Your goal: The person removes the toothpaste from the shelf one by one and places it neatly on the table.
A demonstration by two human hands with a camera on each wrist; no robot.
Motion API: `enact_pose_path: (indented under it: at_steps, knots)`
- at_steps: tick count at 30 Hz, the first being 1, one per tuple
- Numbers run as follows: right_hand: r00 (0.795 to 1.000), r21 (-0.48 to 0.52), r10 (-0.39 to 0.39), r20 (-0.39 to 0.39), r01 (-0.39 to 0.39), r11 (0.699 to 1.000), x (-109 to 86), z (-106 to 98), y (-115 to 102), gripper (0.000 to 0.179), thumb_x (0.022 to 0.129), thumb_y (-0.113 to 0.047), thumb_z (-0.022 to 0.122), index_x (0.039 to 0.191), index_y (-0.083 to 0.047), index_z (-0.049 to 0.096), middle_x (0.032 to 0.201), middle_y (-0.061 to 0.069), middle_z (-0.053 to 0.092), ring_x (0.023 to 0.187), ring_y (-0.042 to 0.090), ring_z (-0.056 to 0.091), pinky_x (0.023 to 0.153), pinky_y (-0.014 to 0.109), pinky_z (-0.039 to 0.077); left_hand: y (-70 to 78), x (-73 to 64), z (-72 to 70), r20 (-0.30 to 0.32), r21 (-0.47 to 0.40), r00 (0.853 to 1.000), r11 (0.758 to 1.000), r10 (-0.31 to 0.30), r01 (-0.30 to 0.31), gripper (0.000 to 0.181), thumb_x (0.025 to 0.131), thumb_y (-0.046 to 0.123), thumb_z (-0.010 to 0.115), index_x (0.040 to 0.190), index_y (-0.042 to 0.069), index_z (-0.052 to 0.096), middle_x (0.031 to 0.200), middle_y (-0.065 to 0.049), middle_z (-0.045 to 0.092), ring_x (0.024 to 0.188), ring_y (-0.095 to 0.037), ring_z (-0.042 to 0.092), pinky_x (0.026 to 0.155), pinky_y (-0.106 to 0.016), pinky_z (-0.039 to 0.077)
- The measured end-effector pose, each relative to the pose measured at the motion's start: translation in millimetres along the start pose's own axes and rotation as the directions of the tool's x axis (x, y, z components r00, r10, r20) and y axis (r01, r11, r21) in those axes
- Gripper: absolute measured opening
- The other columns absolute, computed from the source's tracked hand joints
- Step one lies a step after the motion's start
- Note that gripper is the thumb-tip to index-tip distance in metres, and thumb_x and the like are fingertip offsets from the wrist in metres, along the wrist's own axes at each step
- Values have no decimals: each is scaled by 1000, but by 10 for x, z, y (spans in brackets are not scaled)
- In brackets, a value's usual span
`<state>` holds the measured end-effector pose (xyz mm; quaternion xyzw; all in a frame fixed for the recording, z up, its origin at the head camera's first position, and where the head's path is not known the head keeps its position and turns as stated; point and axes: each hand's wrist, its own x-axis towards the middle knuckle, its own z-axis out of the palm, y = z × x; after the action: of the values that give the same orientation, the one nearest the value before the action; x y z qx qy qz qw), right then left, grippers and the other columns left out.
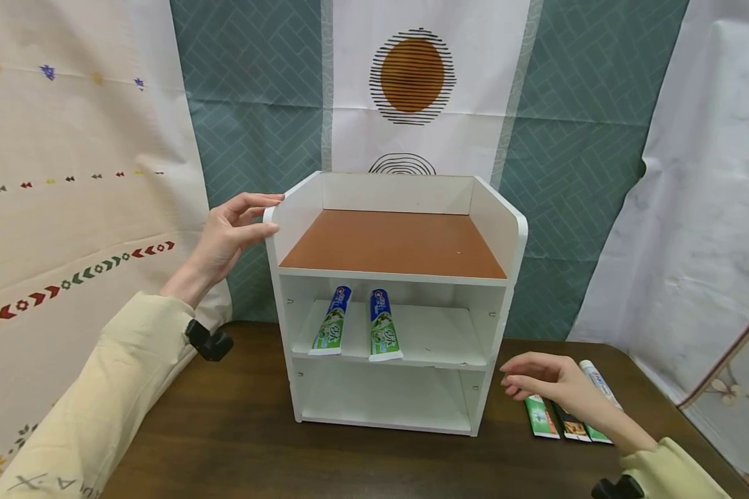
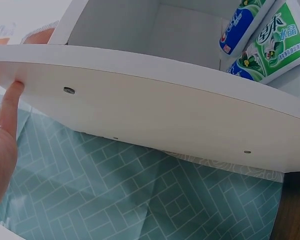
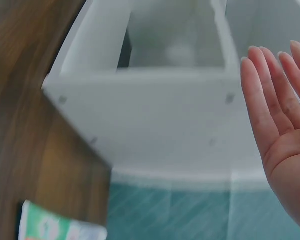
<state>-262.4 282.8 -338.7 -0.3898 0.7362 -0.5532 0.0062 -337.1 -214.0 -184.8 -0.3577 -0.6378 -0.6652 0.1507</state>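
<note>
My left hand (image 1: 221,232) has its fingertips at the upper left side panel of a small white shelf unit (image 1: 406,278). The left wrist view shows fingers (image 2: 11,107) against that panel's outer face. Two blue-and-green toothpaste tubes (image 1: 333,322) (image 1: 383,327) lean side by side on the middle shelf, at its left and centre. My right hand (image 1: 558,384), holding nothing, hovers right of the unit with loosely bent fingers. Below it, several toothpaste tubes (image 1: 541,419) lie on the table, partly hidden by the hand; in the right wrist view one tube (image 3: 55,224) shows at lower left.
The unit stands on a dark wooden table (image 1: 237,409) and has a brown top board (image 1: 399,242) with a raised rim. Behind it hangs a green and white patterned cloth (image 1: 256,118). Pale cloths hang at both sides, close to the table edges.
</note>
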Motion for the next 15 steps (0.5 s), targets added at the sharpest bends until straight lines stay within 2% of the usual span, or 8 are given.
enact_pose_path:
  at_steps: [3, 5, 11, 15]
  knots:
    - [999, -1, -44, 17, 44, 999, 114, 120, -85, 22, 88, 10, 49, 109, 9, 55, 95, 25, 60, 80, 33, 61, 63, 42, 50, 2, -2, 0, -3, 2, 1000, 1000, 2, -2, 32, 80, -8, 63, 109, 5, 63, 125, -10, 51, 117, -28, 39, 80, -30, 45]
    - [999, 9, -44, 21, 44, 999, 181, 193, -126, 23, 88, 10, 50, 110, 9, 55, 97, 26, 59, 82, 33, 61, 65, 42, 50, 5, -1, 3, -3, 4, 1000, 1000, 4, -4, 32, 80, -8, 63, 109, 5, 63, 125, -10, 50, 117, -29, 38, 80, -30, 45]
    - [1000, -9, -14, 14, 14, 1000, 395, 390, -175, 26, 90, 4, 52, 116, 8, 53, 105, 19, 59, 89, 34, 60, 69, 42, 49, 9, 0, 4, -6, 16, 1000, 1000, -2, 2, 31, 80, -6, 64, 109, 5, 63, 125, -9, 51, 118, -30, 37, 81, -31, 44]
    - [1000, -57, 22, -17, -23, 998, 586, 510, -227, 26, 90, 0, 54, 114, 8, 54, 105, 23, 57, 87, 30, 61, 70, 41, 49, 2, -1, 1, -6, 29, 1000, 1000, -3, 3, 32, 80, -6, 64, 109, 7, 64, 125, -9, 51, 119, -28, 36, 82, -31, 43]
